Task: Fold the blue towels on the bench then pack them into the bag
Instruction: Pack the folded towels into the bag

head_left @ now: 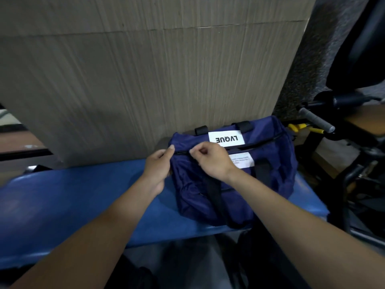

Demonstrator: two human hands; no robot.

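Note:
A dark navy bag with black straps and a white "LVQUE" label lies on the right part of the blue padded bench. My left hand grips the bag's left end, thumb on top of the fabric. My right hand pinches something small at the left end of the bag's zipper line, probably the zipper pull, which is hidden by my fingers. The zipper looks shut along most of its length. No blue towels are in view.
A grooved beige wall rises right behind the bench. Gym equipment with a grey handle, yellow parts and black frames stands to the right. Dark floor and dark shapes lie below the bench's front edge.

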